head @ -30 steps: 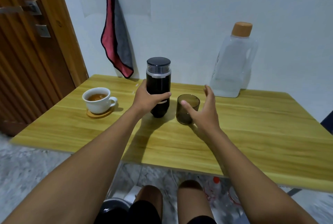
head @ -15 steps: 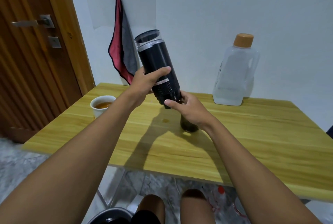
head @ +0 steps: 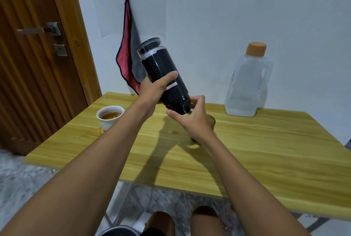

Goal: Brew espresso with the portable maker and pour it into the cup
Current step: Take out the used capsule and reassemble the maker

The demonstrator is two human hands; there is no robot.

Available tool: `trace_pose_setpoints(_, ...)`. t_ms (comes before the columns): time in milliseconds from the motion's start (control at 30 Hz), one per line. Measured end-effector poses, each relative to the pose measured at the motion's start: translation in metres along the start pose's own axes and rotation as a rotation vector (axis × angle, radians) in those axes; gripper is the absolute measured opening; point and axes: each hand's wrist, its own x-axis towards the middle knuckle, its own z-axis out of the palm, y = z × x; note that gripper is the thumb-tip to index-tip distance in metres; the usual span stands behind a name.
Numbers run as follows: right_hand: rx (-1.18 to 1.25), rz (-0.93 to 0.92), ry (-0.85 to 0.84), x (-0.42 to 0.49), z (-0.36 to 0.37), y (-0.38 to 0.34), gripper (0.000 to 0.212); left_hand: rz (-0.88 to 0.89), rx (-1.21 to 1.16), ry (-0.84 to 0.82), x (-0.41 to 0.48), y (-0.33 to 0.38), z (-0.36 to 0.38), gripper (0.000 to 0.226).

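Observation:
The black cylindrical espresso maker (head: 161,70) with a clear top cap is held tilted in the air above the wooden table (head: 266,150), its top leaning up and left. My left hand (head: 153,91) grips its middle. My right hand (head: 191,120) has its fingers around the maker's bottom end. Under my right hand a dark smoky glass cup (head: 211,122) stands on the table, mostly hidden by the hand and wrist.
A white cup of amber liquid (head: 109,117) sits on a coaster at the table's left. A clear plastic jug with an orange cap (head: 247,84) stands at the back right. A red and grey towel (head: 129,61) hangs on the wall. A small drop (head: 174,132) marks the tabletop.
The maker went from standing on the table to being lifted and tilted by my left hand. My right hand moved from near the glass cup to the maker's bottom end.

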Motion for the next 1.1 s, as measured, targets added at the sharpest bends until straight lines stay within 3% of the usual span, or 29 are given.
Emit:
trace_pose_setpoints(133,0.297,0.112,-0.19,0.004,-0.021,-0.007,0.042,-0.021,0.028,-0.085,-0.001,0.001,-0.006,0.051)
trace_pose_setpoints(267,0.291,0.203,-0.347,0.006,-0.032,-0.012,0.059,-0.025,0.023,-0.136,-0.003,0.002,-0.004,0.059)
trace_pose_setpoints(433,-0.272,-0.019,-0.048,-0.002,-0.013,-0.016,0.058,-0.028,-0.025,-0.085,-0.003,0.001,0.004,0.048)
trace_pose_setpoints(500,-0.191,0.009,-0.08,-0.002,-0.009,-0.015,0.06,-0.022,-0.027,-0.076,-0.003,0.002,0.006,0.043)
trace_pose_setpoints(633,0.293,0.166,-0.385,0.001,-0.028,-0.019,0.049,-0.003,-0.004,-0.072,-0.005,0.004,0.002,0.04)
trace_pose_setpoints(800,0.055,0.042,-0.08,-0.002,-0.014,-0.016,0.062,-0.009,-0.032,-0.086,-0.009,0.007,0.009,0.04)
trace_pose_setpoints(1000,0.34,0.191,-0.381,0.002,-0.032,-0.02,0.056,-0.002,-0.024,-0.091,-0.008,0.012,0.007,0.042)
trace_pose_setpoints(1100,0.148,0.061,-0.184,0.001,-0.029,-0.023,0.06,-0.008,-0.08,-0.082,-0.009,0.011,0.011,0.046)
